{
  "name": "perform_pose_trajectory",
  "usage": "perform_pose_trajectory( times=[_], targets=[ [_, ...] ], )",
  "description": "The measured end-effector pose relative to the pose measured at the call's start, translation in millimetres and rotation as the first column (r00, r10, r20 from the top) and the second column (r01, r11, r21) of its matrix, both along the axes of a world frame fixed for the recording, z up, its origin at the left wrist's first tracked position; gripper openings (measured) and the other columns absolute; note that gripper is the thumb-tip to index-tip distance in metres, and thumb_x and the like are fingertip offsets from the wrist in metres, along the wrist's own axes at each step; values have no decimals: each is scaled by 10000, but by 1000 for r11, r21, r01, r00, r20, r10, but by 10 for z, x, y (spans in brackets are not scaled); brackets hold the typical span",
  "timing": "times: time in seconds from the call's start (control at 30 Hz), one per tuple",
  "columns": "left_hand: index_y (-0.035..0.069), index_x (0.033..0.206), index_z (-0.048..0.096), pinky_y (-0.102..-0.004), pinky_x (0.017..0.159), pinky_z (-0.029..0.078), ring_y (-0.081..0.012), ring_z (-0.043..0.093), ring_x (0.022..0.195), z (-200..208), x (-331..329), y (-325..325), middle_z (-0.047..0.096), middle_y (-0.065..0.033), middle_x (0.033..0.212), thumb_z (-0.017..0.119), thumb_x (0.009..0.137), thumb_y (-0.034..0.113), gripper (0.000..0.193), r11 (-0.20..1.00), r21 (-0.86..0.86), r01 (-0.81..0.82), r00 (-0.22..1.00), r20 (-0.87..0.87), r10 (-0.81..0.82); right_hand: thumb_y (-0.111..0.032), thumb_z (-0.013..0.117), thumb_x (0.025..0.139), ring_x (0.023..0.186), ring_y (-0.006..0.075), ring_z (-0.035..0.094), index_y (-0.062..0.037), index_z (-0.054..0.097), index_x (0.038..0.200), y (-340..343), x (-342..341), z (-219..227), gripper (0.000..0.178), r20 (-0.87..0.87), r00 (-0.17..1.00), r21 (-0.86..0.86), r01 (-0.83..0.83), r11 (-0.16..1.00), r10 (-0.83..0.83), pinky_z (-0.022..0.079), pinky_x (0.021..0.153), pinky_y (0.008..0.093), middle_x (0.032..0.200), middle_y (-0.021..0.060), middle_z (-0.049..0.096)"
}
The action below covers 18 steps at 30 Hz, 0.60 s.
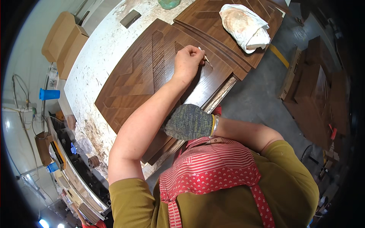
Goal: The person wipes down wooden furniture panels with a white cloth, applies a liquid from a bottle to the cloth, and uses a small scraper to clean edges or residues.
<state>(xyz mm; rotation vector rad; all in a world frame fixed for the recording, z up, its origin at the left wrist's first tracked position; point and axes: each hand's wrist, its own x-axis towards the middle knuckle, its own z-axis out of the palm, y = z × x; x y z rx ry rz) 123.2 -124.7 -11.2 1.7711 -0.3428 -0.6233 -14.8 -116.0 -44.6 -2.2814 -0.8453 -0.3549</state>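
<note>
A long white workbench (95,72), scuffed and stained, is carrying the work; everything below is placed from the big brown wood panel (144,76) lying on it. The panel is showing a carved zigzag pattern and an even dark stain over all of its visible face, so colouring looks done and only fine touch-up seems to be going on. A second, similar panel (213,22) is lying just beyond it, touching or overlapping its far edge. On that farther panel a crumpled, stained white rag (245,26) is resting, set aside. Cardboard boxes (64,41) are sitting well off the panel's left side, past the bench. The left hand (188,62) is reaching out over the near panel's right part, fingers pinched closed around a thin light stick or small brush (205,59), its tip touching a groove. The right hand (190,122), in a grey knit glove, is resting at the panel's near edge; fingers are curled, holding what I cannot tell. How many grooves are left is not showing.
</note>
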Motion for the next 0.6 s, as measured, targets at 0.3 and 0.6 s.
perform_pose_trajectory(
  times=[0.3, 0.6],
  targets=[
    [-12, 778, 617, -235, 575, 484, -102, 615, 603, 3, -11, -10, 647, -52, 667, 647, 834, 103, 131, 999, -33, 8, 999, 32, -7, -241, 552, 768, 612, 240, 615, -136, 648, 765, 14, 23, 111, 142, -30, 1000, -96, 7, 995, -10, 473, 534, 390, 707, 59, 635],
    [46, 858, 612, -189, 579, 409, -64, 588, 668, 79, -4, 17, 645, -8, 740, 618, 883, 165, 122, 998, -46, 35, 996, -75, -38, -239, 559, 767, 607, 249, 612, -132, 654, 773, 34, 38, 43, 143, 49, 998, 65, 28, 997, -31, 470, 530, 395, 700, 61, 635]
  ],
)
